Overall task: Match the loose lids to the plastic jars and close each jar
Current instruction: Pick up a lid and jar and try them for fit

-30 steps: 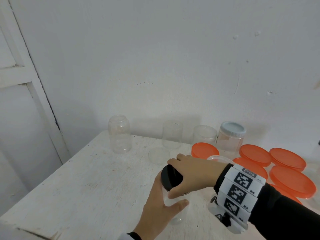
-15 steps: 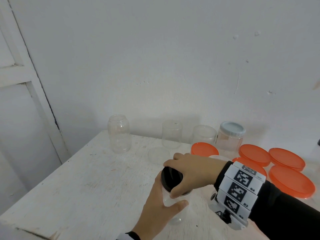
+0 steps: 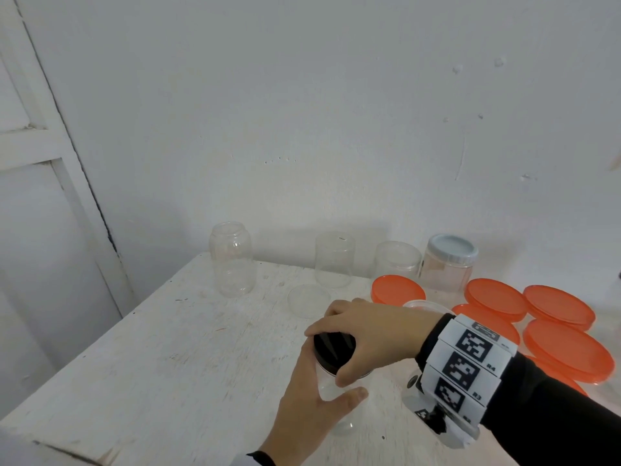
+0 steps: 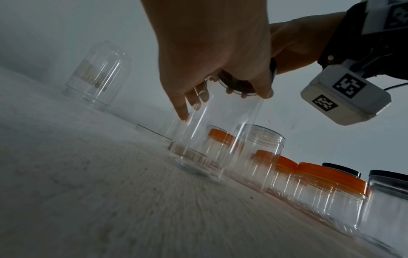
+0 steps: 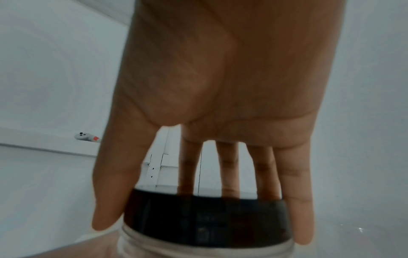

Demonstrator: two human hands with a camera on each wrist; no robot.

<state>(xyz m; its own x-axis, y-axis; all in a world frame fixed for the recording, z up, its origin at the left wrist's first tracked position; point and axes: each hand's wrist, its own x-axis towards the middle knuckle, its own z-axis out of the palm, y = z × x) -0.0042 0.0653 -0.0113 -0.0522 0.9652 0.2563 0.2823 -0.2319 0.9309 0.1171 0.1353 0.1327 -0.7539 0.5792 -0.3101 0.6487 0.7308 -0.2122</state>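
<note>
A clear plastic jar [image 3: 339, 412] [image 4: 212, 139] stands upright on the white table [image 3: 168, 364], near its front edge. My left hand [image 3: 312, 401] grips the jar's body from the left. A black lid [image 3: 332, 348] [image 5: 207, 218] sits on the jar's mouth. My right hand [image 3: 363, 334] [image 5: 220, 122] comes from above, its fingers and thumb curled round the lid's rim. In the left wrist view my left hand [image 4: 212, 57] wraps the jar just below the black lid [image 4: 240, 85].
At the back stand several open clear jars [image 3: 232, 260] [image 3: 334, 260] [image 3: 396, 260] and a jar with a pale blue lid [image 3: 450, 260]. A clear lid [image 3: 309, 299] lies flat. Orange-lidded containers [image 3: 568, 348] crowd the right; black-lidded jars [image 4: 388, 195] stand further right.
My right hand has turned a little on the black lid, its fingers shifting round the rim. The jar and my left hand stay in place.
</note>
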